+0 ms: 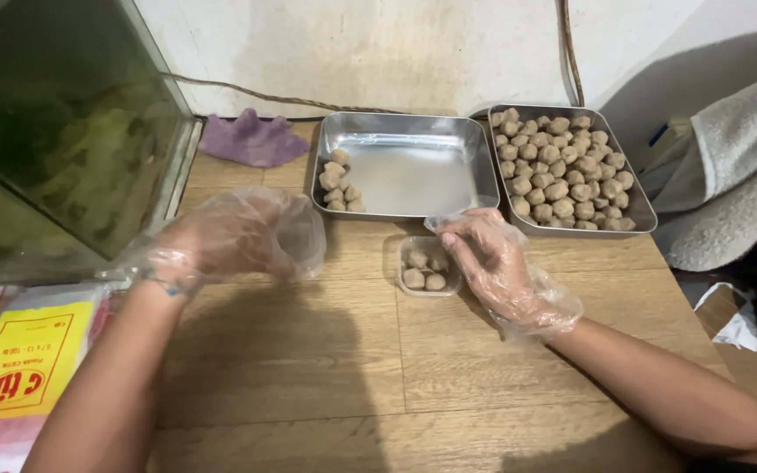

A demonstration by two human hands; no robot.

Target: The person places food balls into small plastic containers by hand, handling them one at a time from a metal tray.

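Meatballs [424, 270] are sitting in a small clear bag [428, 265] that the right hand [492, 258] is pinching open; left hand [238, 232], loosely curled, is hovering empty. Slack plastic could tip, spilling them.

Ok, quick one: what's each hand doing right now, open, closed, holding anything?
Left hand: in a loose plastic glove, curled, holding nothing visible.
Right hand: gloved, fingers at the small clear tub of meatballs; a firm grip cannot be told.

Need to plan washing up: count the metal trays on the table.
2. One metal tray, nearly bare with a few meatballs in its left corner, sits at the table's back centre; the second tray, full of meatballs, lies beside it on the right. None appears hidden.
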